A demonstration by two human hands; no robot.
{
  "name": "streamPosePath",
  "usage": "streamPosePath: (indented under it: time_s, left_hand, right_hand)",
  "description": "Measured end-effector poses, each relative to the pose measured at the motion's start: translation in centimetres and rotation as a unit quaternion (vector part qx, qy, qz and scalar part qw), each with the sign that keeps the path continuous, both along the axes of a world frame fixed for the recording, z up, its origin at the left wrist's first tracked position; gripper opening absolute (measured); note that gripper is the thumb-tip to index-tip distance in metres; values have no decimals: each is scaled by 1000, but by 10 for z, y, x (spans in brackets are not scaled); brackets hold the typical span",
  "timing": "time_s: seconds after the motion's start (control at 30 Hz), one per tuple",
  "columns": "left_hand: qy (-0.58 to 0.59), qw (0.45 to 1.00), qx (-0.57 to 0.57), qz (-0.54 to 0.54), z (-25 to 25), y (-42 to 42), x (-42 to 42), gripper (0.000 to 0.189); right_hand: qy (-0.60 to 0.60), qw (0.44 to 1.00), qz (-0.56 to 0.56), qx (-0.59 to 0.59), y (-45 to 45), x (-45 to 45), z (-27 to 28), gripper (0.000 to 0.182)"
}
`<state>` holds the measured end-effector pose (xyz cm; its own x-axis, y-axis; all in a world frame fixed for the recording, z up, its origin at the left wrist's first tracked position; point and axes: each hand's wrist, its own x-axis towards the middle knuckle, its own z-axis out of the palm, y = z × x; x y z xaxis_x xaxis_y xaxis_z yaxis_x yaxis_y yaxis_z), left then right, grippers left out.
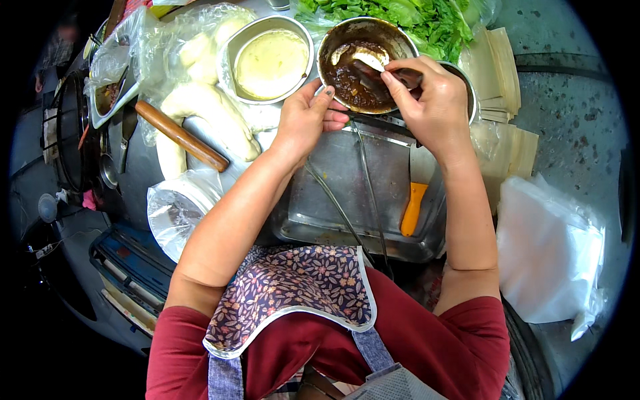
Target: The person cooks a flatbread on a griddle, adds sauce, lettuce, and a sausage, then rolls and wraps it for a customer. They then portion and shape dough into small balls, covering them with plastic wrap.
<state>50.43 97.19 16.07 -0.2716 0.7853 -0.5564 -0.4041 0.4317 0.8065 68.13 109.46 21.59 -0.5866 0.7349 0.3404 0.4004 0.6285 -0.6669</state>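
Observation:
A metal bowl point(345, 102) of dark brown sauce point(345, 80) stands at the top middle. My right hand point(432, 100) reaches over its right side, with thumb and fingertips pinching a pale curved utensil point(371, 61) that dips into the sauce. The utensil's exact kind is unclear. Against the bowl's near left rim rests my left hand point(310, 112), its thumb by the rim and its fingertips lower down; whether it grips the bowl is not plain. Left of this hand sits a second metal bowl point(307, 55), holding yellowish liquid point(272, 65).
Dough point(210, 112) lies at left beside a wooden rolling pin point(182, 136). Before me is a metal tray point(330, 200) with an orange-handled scraper point(414, 209) and metal tongs point(330, 192). Lettuce point(395, 20), paper bags point(492, 75) and plastic bags point(547, 250) lie behind and right.

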Motion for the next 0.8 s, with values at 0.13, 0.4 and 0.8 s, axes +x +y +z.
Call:
streamPosePath:
  time_s: [0.13, 0.4, 0.8]
  left_hand:
    - [10, 1000, -3, -3, 2, -1, 0, 37]
    - [15, 1000, -8, -22, 0, 0, -2, 36]
    - [29, 999, -26, -25, 4, 3, -1, 35]
  right_hand:
    - [136, 985, -38, -99, 11, 5, 5, 15]
    - [-22, 994, 104, 37, -7, -6, -6, 17]
    - [-6, 999, 46, -27, 11, -4, -6, 20]
